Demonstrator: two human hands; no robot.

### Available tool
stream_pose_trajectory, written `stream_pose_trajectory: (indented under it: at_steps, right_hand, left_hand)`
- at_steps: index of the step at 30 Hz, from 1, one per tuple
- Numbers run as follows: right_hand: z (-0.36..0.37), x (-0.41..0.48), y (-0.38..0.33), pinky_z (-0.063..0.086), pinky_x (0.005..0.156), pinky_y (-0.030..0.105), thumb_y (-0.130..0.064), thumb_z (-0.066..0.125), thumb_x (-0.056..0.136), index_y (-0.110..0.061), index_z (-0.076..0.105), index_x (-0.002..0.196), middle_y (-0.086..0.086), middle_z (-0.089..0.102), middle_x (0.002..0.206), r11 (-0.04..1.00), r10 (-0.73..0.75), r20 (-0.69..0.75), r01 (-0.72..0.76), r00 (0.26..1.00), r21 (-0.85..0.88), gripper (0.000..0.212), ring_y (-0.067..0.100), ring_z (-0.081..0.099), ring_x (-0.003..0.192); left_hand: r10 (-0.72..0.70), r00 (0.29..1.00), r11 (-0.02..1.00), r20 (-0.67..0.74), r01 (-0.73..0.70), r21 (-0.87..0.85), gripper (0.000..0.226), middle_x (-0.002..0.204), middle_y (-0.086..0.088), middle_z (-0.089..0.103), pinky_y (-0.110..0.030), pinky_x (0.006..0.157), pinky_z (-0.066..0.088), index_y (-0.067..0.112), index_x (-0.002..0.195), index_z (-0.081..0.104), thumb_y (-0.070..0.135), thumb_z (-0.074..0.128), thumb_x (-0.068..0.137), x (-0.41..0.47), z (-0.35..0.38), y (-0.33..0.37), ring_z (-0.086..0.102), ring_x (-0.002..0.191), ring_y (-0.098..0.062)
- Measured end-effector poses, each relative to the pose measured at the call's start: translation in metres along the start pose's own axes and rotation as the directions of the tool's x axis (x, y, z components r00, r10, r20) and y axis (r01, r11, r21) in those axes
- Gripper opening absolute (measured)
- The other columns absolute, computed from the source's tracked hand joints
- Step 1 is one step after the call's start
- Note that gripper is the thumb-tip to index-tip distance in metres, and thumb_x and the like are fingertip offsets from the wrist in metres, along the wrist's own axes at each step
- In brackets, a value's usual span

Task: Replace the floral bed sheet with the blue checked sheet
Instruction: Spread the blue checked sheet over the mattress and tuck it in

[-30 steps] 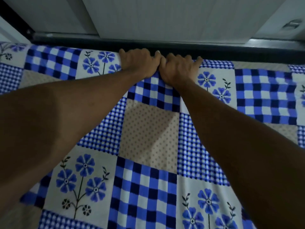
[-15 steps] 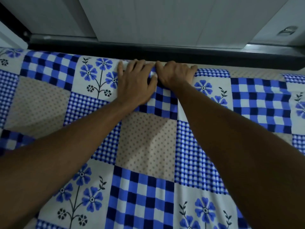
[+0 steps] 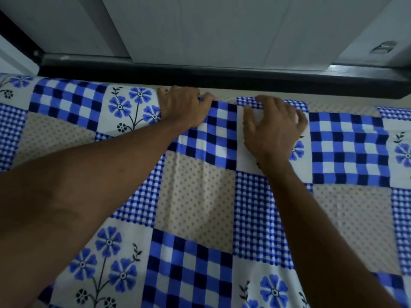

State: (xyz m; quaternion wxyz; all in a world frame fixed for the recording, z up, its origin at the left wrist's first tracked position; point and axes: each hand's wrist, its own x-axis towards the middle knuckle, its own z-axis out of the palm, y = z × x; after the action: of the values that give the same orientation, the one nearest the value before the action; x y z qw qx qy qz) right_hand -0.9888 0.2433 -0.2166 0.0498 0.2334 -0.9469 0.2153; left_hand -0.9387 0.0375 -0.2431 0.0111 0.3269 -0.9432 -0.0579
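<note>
The blue checked sheet [image 3: 195, 196], a patchwork of blue checks, blue flowers and beige dotted squares, lies spread over the bed and fills most of the head view. My left hand [image 3: 182, 107] is at the sheet's far edge. Its fingers curl down over that edge and are hidden, and its thumb lies on top, gripping the fabric. My right hand [image 3: 271, 127] rests flat on the sheet just to the right, fingers spread, slightly blurred. No floral bed sheet is visible as a separate thing.
A dark ledge [image 3: 222, 78] runs along the bed's far side, close behind my hands. Above it stand pale sliding panels [image 3: 200, 30] with a recessed metal handle [image 3: 383, 47] at the right. Only a narrow gap separates the bed from the ledge.
My hands were together at the far edge. The right hand has slid right and flattened with spread fingers. The left hand opened flat briefly, then curled back over the edge.
</note>
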Motion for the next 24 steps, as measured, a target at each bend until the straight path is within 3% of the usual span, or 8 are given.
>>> stream_pose_trajectory:
  at_steps: [4, 7, 9, 12, 15, 18, 21, 24]
  right_hand:
    - [-0.011, -0.023, 0.046, -0.003, 0.117, 0.065, -0.070, 0.026, 0.096, -0.041, 0.022, 0.152, -0.001, 0.012, 0.166, 0.977, 0.137, 0.178, -0.103, 0.974, -0.188, 0.064, 0.026, 0.004, 0.153]
    - [-0.004, -0.001, 0.042, -0.006, 0.113, 0.072, -0.077, 0.014, 0.092, -0.042, 0.017, 0.153, -0.001, 0.012, 0.166, 0.964, 0.106, 0.244, -0.040, 0.964, -0.262, 0.070, 0.033, -0.003, 0.153]
    - [-0.003, 0.018, 0.042, -0.006, 0.109, 0.076, -0.078, 0.012, 0.091, -0.039, 0.028, 0.150, 0.001, 0.027, 0.160, 0.957, 0.094, 0.290, -0.005, 0.952, -0.291, 0.073, 0.037, 0.005, 0.151]
    - [-0.008, 0.048, 0.038, -0.005, 0.106, 0.079, -0.078, 0.010, 0.090, -0.033, 0.048, 0.138, 0.005, 0.050, 0.144, 0.939, 0.127, 0.392, 0.017, 0.911, -0.343, 0.076, 0.041, 0.026, 0.143]
    - [-0.005, 0.081, 0.031, 0.003, 0.108, 0.076, -0.079, 0.008, 0.090, -0.022, 0.055, 0.134, 0.016, 0.057, 0.137, 0.912, 0.251, 0.509, -0.025, 0.824, -0.410, 0.086, 0.042, 0.040, 0.136]
    - [0.000, 0.098, 0.032, 0.012, 0.113, 0.069, -0.076, 0.012, 0.092, -0.015, 0.057, 0.130, 0.019, 0.059, 0.133, 0.923, 0.291, 0.544, -0.080, 0.787, -0.378, 0.085, 0.040, 0.047, 0.130]
    - [0.004, 0.101, 0.038, 0.019, 0.113, 0.065, -0.072, 0.016, 0.095, -0.019, 0.061, 0.119, 0.014, 0.065, 0.113, 0.956, 0.236, 0.507, -0.103, 0.829, -0.276, 0.074, 0.035, 0.055, 0.117]
    - [0.001, 0.085, 0.047, 0.014, 0.114, 0.068, -0.068, 0.026, 0.095, -0.029, 0.066, 0.108, -0.001, 0.068, 0.101, 0.996, 0.073, 0.260, -0.054, 0.963, -0.078, 0.057, 0.026, 0.059, 0.115]
  left_hand:
    - [-0.027, 0.999, 1.000, -0.018, 0.027, 0.000, 0.058, 0.072, 0.000, 0.064, -0.048, 0.094, 0.033, 0.023, 0.062, 0.058, 0.060, 0.022, 0.088, 0.000, -0.003, 0.004, 0.053, 0.077, -0.023]
    - [-0.029, 1.000, 0.999, -0.011, 0.029, -0.016, 0.055, 0.092, -0.003, 0.068, -0.050, 0.097, 0.032, 0.025, 0.092, 0.069, 0.056, 0.024, 0.092, -0.003, -0.007, 0.008, 0.056, 0.091, -0.026]
    - [0.012, 0.997, 0.999, -0.075, -0.016, -0.052, 0.048, 0.119, -0.005, 0.062, -0.056, 0.107, 0.026, 0.025, 0.122, 0.061, 0.050, 0.028, 0.096, -0.014, -0.004, 0.010, 0.053, 0.114, -0.029]
    - [0.164, 0.949, 0.974, -0.270, -0.200, -0.109, 0.044, 0.132, -0.001, 0.055, -0.059, 0.114, 0.019, 0.022, 0.130, 0.055, 0.045, 0.036, 0.098, -0.043, 0.000, 0.032, 0.047, 0.125, -0.024]
    - [0.317, 0.922, 0.927, -0.223, -0.351, -0.131, 0.047, 0.135, -0.002, 0.056, -0.052, 0.110, 0.029, 0.018, 0.132, 0.054, 0.044, 0.035, 0.098, -0.062, 0.006, 0.081, 0.049, 0.125, -0.023]
    - [0.253, 0.955, 0.959, -0.154, -0.268, -0.091, 0.047, 0.130, 0.000, 0.060, -0.053, 0.110, 0.027, 0.022, 0.129, 0.056, 0.046, 0.030, 0.099, -0.051, 0.010, 0.109, 0.051, 0.121, -0.022]
    - [0.201, 0.977, 0.979, -0.076, -0.202, 0.005, 0.046, 0.103, -0.005, 0.068, -0.048, 0.097, 0.035, 0.022, 0.104, 0.064, 0.047, 0.026, 0.096, -0.026, 0.006, 0.117, 0.059, 0.098, -0.027]
    - [0.127, 0.992, 0.992, 0.010, -0.127, 0.006, 0.054, 0.084, -0.006, 0.066, -0.048, 0.093, 0.037, 0.021, 0.086, 0.066, 0.057, 0.026, 0.095, -0.009, 0.005, 0.122, 0.060, 0.085, -0.029]
